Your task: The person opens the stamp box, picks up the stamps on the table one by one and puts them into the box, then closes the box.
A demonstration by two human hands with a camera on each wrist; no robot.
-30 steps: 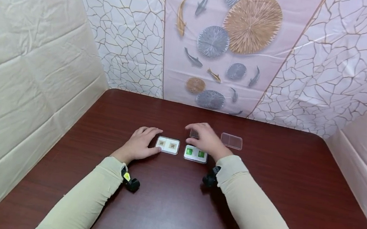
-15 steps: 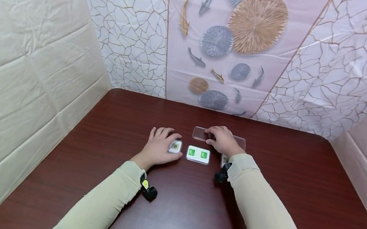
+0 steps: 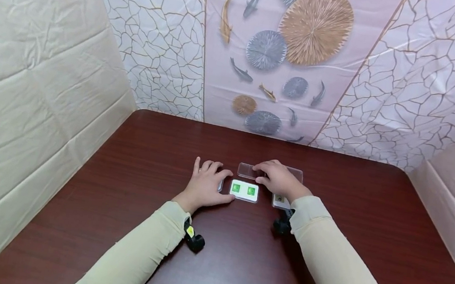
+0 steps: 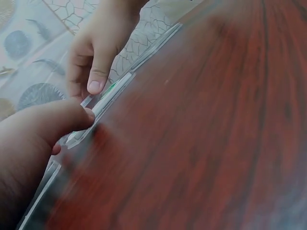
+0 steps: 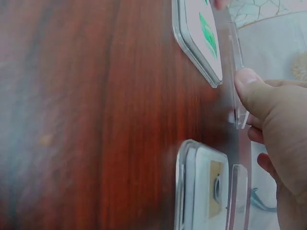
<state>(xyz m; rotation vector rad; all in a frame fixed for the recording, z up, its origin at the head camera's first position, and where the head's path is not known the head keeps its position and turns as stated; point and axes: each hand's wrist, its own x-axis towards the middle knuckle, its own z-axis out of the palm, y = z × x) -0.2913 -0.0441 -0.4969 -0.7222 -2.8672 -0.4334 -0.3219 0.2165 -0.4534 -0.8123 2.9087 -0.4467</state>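
Note:
In the head view a flat clear-topped case (image 3: 244,191) with two green stamp-like squares on a white card lies between the hands. My left hand (image 3: 204,187) is at its left end, fingers spread, thumb at the near corner. The left wrist view shows that thumb (image 4: 81,117) against the case edge. Most of a second case (image 3: 220,185) is hidden under the left hand. My right hand (image 3: 280,180) pinches a clear plastic lid (image 3: 246,170) behind the green case; in the right wrist view its thumb (image 5: 252,88) presses the lid's edge.
A third case (image 3: 279,200) with a tan square sits under the right wrist, partly covered. Another clear lid (image 3: 297,174) lies behind the right hand. All rest on the dark red-brown wooden table (image 3: 210,274), with a patterned cloth wall (image 3: 169,57) at its back edge.
My left hand has moved right, from the left case to the green case's left end. My right hand has shifted right from above the green case to the clear lid behind it.

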